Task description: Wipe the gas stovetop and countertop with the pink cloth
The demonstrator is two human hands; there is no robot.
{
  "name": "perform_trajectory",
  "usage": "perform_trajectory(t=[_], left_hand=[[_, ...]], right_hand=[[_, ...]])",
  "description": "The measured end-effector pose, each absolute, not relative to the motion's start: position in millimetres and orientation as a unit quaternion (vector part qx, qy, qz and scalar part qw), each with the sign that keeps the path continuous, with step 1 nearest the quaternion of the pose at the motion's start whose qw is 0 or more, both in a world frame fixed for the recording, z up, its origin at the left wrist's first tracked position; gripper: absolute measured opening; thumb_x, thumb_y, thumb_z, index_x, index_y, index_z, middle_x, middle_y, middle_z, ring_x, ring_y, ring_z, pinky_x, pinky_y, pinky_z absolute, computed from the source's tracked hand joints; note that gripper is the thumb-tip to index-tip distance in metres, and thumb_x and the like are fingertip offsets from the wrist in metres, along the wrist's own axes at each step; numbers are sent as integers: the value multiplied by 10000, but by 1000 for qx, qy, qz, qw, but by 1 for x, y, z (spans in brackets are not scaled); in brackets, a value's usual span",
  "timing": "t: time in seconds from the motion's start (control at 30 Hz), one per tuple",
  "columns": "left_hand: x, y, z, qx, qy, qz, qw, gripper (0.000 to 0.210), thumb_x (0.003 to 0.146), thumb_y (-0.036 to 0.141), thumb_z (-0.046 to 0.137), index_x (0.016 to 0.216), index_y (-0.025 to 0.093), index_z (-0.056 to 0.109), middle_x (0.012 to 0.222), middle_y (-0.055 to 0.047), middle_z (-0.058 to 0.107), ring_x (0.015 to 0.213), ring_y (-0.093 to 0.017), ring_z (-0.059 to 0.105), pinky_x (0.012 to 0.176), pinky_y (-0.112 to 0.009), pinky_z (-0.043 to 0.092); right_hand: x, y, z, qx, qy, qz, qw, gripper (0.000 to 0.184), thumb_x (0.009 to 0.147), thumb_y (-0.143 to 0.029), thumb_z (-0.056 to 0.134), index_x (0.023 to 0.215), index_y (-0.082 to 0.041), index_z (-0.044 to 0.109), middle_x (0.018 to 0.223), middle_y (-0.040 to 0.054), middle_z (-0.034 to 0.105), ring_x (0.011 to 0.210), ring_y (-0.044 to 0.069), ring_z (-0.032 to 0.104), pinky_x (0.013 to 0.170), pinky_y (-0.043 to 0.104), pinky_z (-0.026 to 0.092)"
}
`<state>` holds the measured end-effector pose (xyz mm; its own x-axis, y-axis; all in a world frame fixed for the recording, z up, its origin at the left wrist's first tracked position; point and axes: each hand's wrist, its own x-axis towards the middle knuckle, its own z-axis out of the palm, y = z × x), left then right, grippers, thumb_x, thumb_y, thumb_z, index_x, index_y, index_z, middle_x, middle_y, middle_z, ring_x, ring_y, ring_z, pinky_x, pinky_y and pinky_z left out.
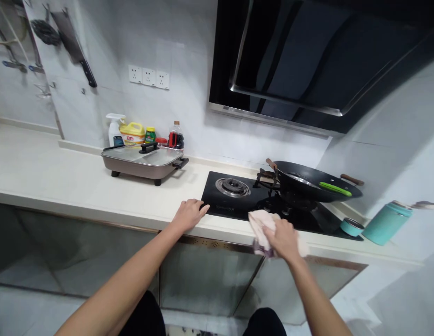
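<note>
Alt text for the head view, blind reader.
A person's right hand holds a pale cloth at the front edge of a black stovetop; the left hand rests on the counter. A wok sits on the stovetop's right; a lidded pan stands on the counter at left.

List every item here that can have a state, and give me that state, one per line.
Left hand: resting at the counter edge, holding nothing
Right hand: closed on the cloth
Cloth: bunched
Left burner: uncovered, no flame visible
Wok: no lid on
Rectangular pan: lid on
Cleaver: hanging
Wall sockets: nothing plugged in
Spray bottle: upright
</note>
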<state>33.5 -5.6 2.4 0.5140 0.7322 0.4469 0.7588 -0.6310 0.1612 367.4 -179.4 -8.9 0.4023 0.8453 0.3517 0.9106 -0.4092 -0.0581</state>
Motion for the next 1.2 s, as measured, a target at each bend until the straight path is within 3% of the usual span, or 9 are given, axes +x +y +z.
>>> perform_trajectory(t=[0.2,0.4,0.57,1.0,1.2], left_hand=[[30,-6,7,-863,-434,-258,1,488,1079,501,371,1180,193,736,1213,-141,750,1195,-309,646,1013,-429,441],[22,7,6,-851,-430,-299,-47,561,1078,502,283,1074,201,757,1147,-120,771,1116,-276,683,989,-389,472],[20,15,2,-858,-422,-288,-58,586,1058,555,280,1070,220,761,1179,-106,770,1151,-289,673,1020,-403,467],[28,1,9,-856,-428,-286,-43,591,1051,567,307,1070,205,774,1167,-118,765,1129,-312,658,1009,-432,450],[32,-3,8,-854,-433,-286,-29,541,1043,574,367,1072,208,763,1194,-124,755,1163,-315,641,1020,-435,433]], right_hand=[[229,-136,4,-738,-644,-106,172,483,960,-529,481,1266,-191,641,1316,182,638,1189,359,533,1038,508,365],[178,-120,2,-634,-732,-107,224,716,944,-652,530,1489,-190,486,1510,163,541,1300,343,491,1114,507,340],[219,-128,-10,-622,-742,-126,216,537,983,-652,478,1292,-242,632,1294,112,664,1173,305,558,1027,459,396],[439,-205,-54,-754,-572,-253,200,513,992,-488,332,1154,-167,698,1195,166,686,1136,308,570,1034,424,353],[454,-211,-64,-783,-502,-292,223,556,987,-508,293,1132,-137,680,1168,184,689,1121,312,584,1046,432,342]])
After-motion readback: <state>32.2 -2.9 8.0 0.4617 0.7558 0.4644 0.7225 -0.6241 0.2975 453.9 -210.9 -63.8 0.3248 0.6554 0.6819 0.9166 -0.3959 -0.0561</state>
